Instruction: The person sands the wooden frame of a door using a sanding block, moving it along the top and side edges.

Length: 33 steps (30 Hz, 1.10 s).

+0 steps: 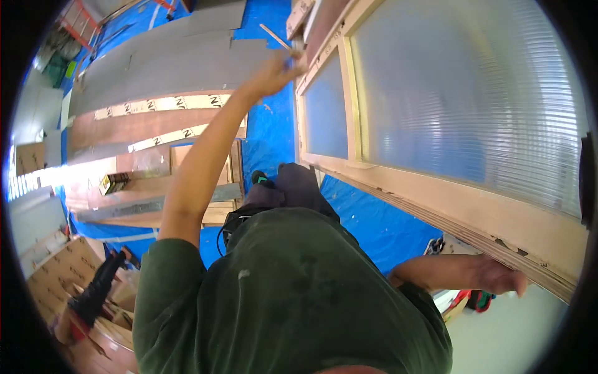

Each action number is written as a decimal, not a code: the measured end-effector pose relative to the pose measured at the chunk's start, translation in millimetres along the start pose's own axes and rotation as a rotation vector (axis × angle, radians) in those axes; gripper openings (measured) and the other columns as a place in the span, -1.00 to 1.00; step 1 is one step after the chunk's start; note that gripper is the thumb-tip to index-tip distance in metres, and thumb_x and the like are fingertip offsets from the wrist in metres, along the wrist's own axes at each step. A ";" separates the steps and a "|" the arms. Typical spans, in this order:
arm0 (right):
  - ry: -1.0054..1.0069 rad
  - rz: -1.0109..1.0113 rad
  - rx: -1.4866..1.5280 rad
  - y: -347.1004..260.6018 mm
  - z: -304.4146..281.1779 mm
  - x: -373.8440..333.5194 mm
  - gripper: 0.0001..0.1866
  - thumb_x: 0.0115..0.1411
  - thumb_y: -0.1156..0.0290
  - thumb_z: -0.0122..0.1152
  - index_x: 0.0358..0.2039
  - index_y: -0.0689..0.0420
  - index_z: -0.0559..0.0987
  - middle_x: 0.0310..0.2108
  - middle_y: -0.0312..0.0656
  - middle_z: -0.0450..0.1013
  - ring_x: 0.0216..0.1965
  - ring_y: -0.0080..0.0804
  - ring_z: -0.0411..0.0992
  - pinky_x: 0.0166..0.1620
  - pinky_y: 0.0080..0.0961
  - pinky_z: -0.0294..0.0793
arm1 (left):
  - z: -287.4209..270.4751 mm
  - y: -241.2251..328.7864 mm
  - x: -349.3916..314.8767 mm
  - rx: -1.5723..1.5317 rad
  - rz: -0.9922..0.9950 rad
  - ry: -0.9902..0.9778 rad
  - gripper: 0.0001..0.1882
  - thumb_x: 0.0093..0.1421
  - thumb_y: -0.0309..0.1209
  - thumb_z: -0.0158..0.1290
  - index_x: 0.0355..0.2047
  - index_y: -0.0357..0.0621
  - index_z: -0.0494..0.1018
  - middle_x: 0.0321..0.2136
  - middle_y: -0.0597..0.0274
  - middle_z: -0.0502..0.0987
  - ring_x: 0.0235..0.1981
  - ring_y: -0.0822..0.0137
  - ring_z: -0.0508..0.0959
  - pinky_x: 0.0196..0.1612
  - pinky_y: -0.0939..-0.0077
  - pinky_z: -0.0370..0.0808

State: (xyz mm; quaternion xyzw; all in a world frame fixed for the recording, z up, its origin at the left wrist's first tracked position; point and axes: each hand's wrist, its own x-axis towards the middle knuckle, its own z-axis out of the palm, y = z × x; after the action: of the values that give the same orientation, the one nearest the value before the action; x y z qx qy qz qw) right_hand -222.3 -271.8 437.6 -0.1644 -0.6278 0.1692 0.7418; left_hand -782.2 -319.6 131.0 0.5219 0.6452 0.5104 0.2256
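Observation:
A large light-wood frame with ribbed, translucent panels fills the right side. A wooden bar divides the panels. My left arm reaches far forward, and my left hand is beside the frame's far left edge. Its fingers look curled around something small with a bluish patch, too blurred to name. Low on the right, my right hand is at the frame's layered near edge. Its fingers are bent and smeared, so whether it grips the edge does not show.
Blue sheeting covers the floor. To the left lie grey boards and wooden panels with printed strips; a small dark-and-yellow box rests on them. An orange ladder stands far left. Another person is at the lower left.

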 end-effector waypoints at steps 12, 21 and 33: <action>0.201 -0.068 -0.231 -45.7 14.8 -5.4 -0.14 0.24 -0.17 0.35 0.31 0.26 0.42 0.36 0.01 0.32 0.31 -0.15 0.33 0.36 -0.10 0.36 | 12.9 166.4 312.5 -0.172 0.533 0.214 0.20 0.31 0.46 -0.09 0.56 -0.26 -0.16 0.51 -0.35 0.03 0.54 -0.20 0.03 0.55 0.10 0.01; 0.316 -0.093 -0.376 -59.2 60.9 -30.1 -0.23 0.24 -0.07 0.39 0.28 0.21 0.47 0.32 -0.01 0.39 0.25 -0.14 0.41 0.31 -0.09 0.45 | 3.7 179.3 360.1 -0.241 0.647 0.165 -0.09 0.38 0.27 0.04 0.36 -0.31 0.22 0.14 -0.21 0.50 0.15 -0.01 0.55 0.14 0.12 0.56; 0.484 0.002 -0.575 -86.2 122.6 -18.1 -0.34 0.24 0.06 0.43 0.25 0.14 0.53 0.25 -0.04 0.48 0.17 -0.12 0.51 0.24 -0.08 0.57 | 26.1 171.3 392.8 -0.324 0.761 0.129 -0.34 0.52 0.18 -0.15 0.10 -0.23 0.47 -0.19 -0.04 0.62 -0.14 0.14 0.60 -0.08 0.20 0.51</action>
State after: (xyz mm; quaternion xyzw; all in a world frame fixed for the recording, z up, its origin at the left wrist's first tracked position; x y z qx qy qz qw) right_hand -342.2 -352.8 480.4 -0.4017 -0.4562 -0.0570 0.7920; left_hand -823.7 35.1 369.3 0.6477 0.3305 0.6839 0.0595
